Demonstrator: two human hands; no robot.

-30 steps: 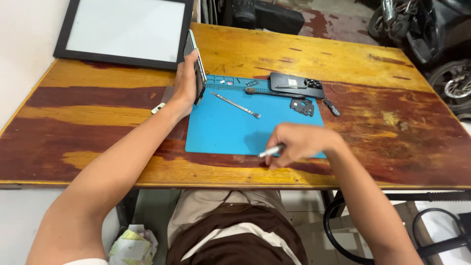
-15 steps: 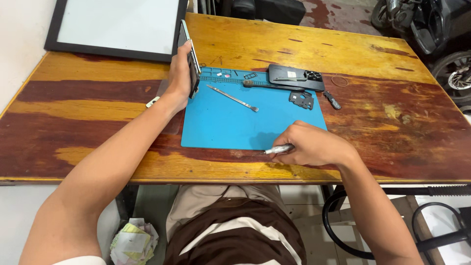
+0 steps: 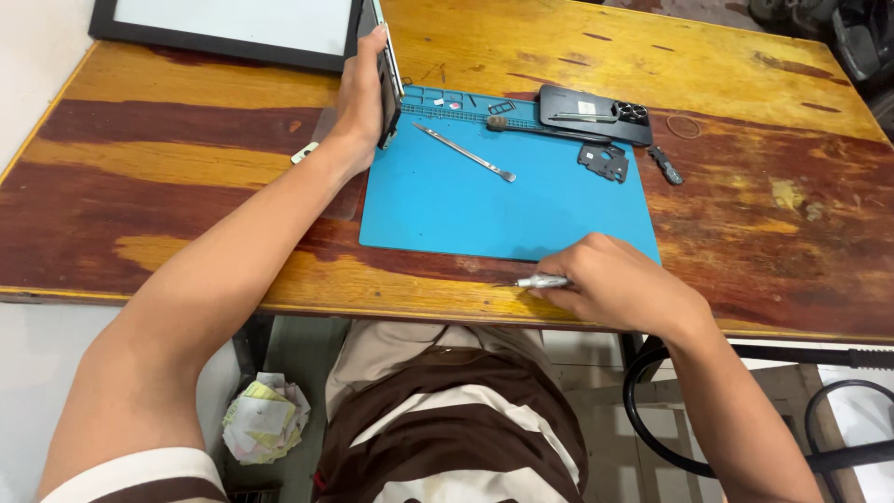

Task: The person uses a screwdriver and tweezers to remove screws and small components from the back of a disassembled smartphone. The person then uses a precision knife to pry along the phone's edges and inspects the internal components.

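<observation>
1. My left hand (image 3: 358, 102) is wrapped around a phone (image 3: 386, 79), propping it up on its edge at the top left corner of the blue mat (image 3: 484, 214). Fingers curl over the top, so it's a firm hold.
2. My right hand (image 3: 619, 284) is closed around a small silver screwdriver (image 3: 540, 280), tip pointing left.
3. What changed: a second ago that hand sat on the mat's lower edge. Now it's slid just off it onto the bare wooden table (image 3: 186, 177), nearer to me.
4. So the driver is away from the phone, nothing being unscrewed right now.
5. Still untouched on the mat: metal pry tool (image 3: 466, 154), dark back cover (image 3: 596, 112), small bracket (image 3: 605, 160).
</observation>
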